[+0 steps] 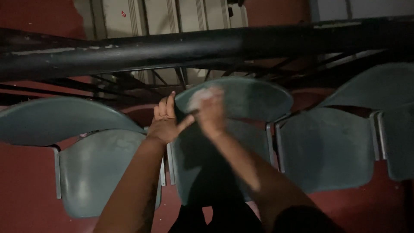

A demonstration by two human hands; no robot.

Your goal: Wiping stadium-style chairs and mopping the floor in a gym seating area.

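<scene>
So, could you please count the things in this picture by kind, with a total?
Grey-green chairs: 4, the middle chair under both hands
Pale cloth: 1, in the right hand
Black railing: 1
Hands: 2, the left hand gripping the middle chair's backrest
Total: 8

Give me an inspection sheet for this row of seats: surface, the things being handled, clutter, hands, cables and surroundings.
Surface: red floor under a row of grey-green plastic seats.
Job's things: middle seat; pale cloth pressed on its backrest edge, blurred.
Clutter: nothing seen.
Hands: left hand grips the backrest's left edge; right hand holds the cloth, motion-blurred.
Cables: nothing seen.
Surroundings: left seat, right seat, dark railing across the top, pale steps beyond; dim light.
</scene>
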